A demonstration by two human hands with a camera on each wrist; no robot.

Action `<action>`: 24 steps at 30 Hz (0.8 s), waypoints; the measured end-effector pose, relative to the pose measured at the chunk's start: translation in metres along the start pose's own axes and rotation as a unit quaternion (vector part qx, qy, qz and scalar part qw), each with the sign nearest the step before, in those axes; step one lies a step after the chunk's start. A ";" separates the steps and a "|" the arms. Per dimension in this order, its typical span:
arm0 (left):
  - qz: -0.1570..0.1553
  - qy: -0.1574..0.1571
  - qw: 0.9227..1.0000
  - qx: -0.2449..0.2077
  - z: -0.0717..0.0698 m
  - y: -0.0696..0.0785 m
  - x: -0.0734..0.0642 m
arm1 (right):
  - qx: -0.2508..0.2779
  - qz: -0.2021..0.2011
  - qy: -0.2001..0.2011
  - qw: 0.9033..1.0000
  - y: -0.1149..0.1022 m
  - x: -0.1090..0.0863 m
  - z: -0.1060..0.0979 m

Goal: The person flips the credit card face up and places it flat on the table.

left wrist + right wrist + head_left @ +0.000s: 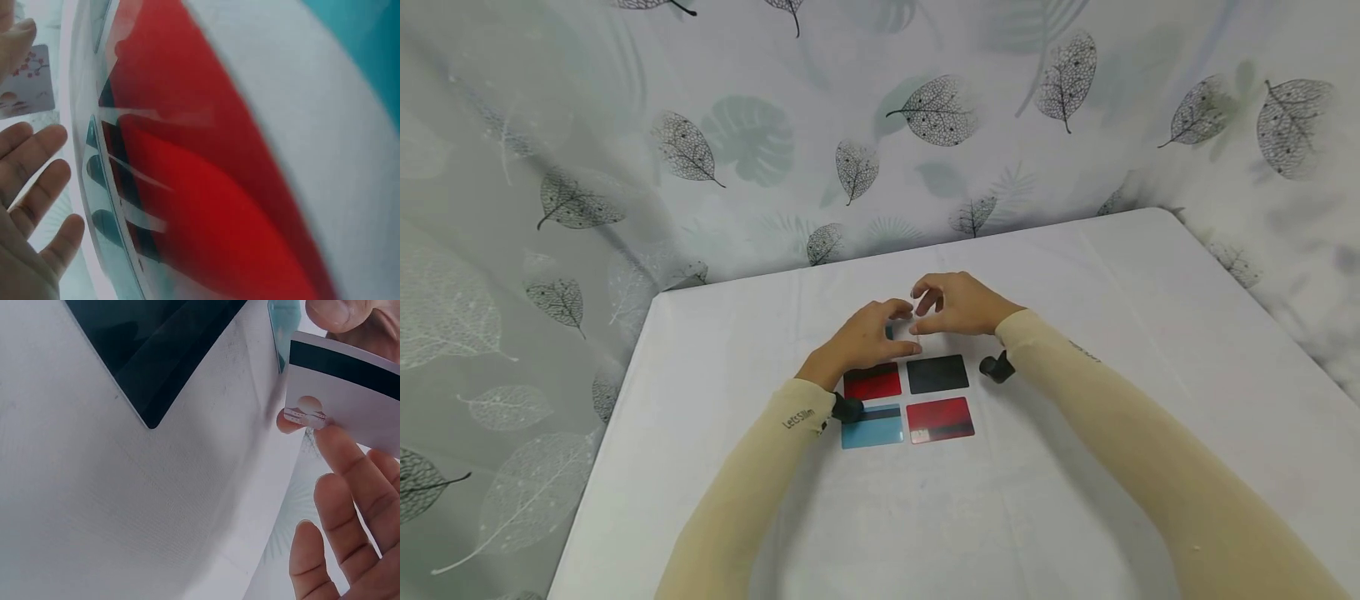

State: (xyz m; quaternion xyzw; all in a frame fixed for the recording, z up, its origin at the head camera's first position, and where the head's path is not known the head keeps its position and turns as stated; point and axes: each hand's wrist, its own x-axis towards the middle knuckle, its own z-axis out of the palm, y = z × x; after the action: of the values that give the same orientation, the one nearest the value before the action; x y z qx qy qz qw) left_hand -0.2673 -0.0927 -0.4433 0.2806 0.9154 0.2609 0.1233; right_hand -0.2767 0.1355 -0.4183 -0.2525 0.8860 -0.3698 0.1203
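A pale bank card (356,412) is held up off the table between my two hands. Red blossoms decorate the face of the card (34,87) in the left wrist view; its other face bears a dark stripe. My left hand (868,336) holds the card by its edges between thumb and fingers, the other fingers spread. At its far side my right hand (966,306) pinches the card, with curled fingers. Just below the hands lie a red-and-black card (872,383) and a black card (938,374). Finger overlap partly hides the held card in the head view.
Closer to me lie a blue card (874,431) with a dark stripe and a red card (940,418), forming rows with the others. They rest on a white-covered table (1075,517). A leaf-patterned curtain (880,108) hangs behind and beside it.
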 end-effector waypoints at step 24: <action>0.008 0.020 1.000 -0.008 0.001 -0.002 -0.001 | -0.029 -0.010 0.006 1.000 -0.005 -0.007 -0.009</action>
State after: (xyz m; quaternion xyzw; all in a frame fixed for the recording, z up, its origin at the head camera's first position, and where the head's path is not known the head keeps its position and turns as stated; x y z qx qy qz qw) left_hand -0.2670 -0.0943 -0.4456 0.2814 0.9133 0.2749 0.1057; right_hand -0.2727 0.1418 -0.4087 -0.2627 0.8944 -0.3470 0.1035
